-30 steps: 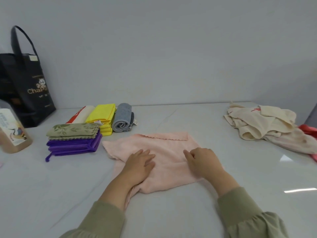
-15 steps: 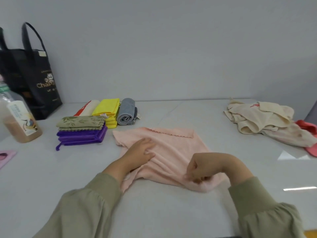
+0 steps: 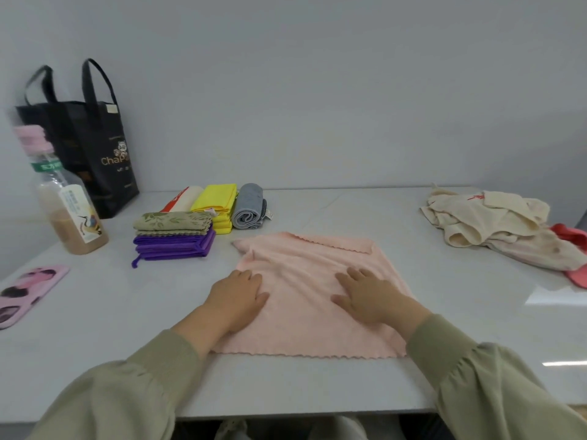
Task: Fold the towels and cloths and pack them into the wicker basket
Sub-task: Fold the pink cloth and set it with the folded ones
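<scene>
head view: the worktop (image 3: 317, 385) carries everything. the towel (image 3: 305, 271), pink, lies by the middle of its front edge, and it is what has changed. half a second ago it was rumpled, its near right part bunched in the right hand's pinch. now it is drawn out flat, the scalloped near hem running straight along the front edge, with only a narrow strip turned over at the far hem and a few soft creases left. i take this as the spread-and-smooth step: the towel looks ready for its first fold, with none made yet.

the pile (image 3: 486, 217), cream and unfolded, sits at the right edge with a red cloth (image 3: 571, 239) at its right side, so more folding is left. the bag (image 3: 95, 154) stands at the back left corner. near it, towards the middle, lie the finished ones: purple stack (image 3: 173, 246) with a green cloth (image 3: 173, 221) on top, yellow stack (image 3: 217, 201) and grey roll (image 3: 249, 211). the basket is not in view, so no packing shows.

the left hand (image 3: 236, 300) lies palm down on the towel's left part, fingers straight and close together, pointing away. the right hand (image 3: 368, 296) lies the same way on the right part, fingers slightly spread. neither grips anything; both press the towel flat.
</scene>
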The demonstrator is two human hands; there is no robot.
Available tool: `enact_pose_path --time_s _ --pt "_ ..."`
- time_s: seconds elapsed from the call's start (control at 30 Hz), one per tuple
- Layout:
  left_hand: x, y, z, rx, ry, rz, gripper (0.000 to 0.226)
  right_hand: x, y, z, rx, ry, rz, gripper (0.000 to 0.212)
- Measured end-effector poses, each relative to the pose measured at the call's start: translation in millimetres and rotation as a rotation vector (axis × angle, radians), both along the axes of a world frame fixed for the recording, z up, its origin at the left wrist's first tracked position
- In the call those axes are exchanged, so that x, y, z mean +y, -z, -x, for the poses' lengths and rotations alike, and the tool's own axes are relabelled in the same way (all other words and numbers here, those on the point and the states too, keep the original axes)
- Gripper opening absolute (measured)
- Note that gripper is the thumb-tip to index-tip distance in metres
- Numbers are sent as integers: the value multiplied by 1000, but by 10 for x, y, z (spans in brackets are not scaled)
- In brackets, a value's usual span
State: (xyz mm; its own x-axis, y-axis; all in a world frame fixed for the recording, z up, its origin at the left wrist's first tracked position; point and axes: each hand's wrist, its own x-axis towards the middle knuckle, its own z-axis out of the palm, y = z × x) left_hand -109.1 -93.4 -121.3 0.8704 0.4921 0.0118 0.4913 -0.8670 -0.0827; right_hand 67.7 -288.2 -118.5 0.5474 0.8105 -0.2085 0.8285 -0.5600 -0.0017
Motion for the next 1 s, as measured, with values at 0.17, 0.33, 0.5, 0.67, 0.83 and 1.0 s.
enact_pose_path --time_s 0.17,0.33,0.5,0.67,0.83,1.0 --pt "-39 -389 -128 176 -21 -170 42 -62 -235 -33 -206 62 17 57" --pt "-93 -402 -484 -50 -8 -99 36 107 -230 -154 -110 -17 -187 44" --pt "-11 -76 -908 -73 34 145 54 385 -50 -267 69 -109 -309 42" --pt "88 215 -982 -20 -81 205 61 446 132 -624 25 -131 -258 50" --pt "104 253 -1006 -39 -93 181 61 398 76 -1206 -43 551 -318 61" --pt "105 254 -1027 -51 -120 191 62 715 45 -674 -117 200 -367 58"
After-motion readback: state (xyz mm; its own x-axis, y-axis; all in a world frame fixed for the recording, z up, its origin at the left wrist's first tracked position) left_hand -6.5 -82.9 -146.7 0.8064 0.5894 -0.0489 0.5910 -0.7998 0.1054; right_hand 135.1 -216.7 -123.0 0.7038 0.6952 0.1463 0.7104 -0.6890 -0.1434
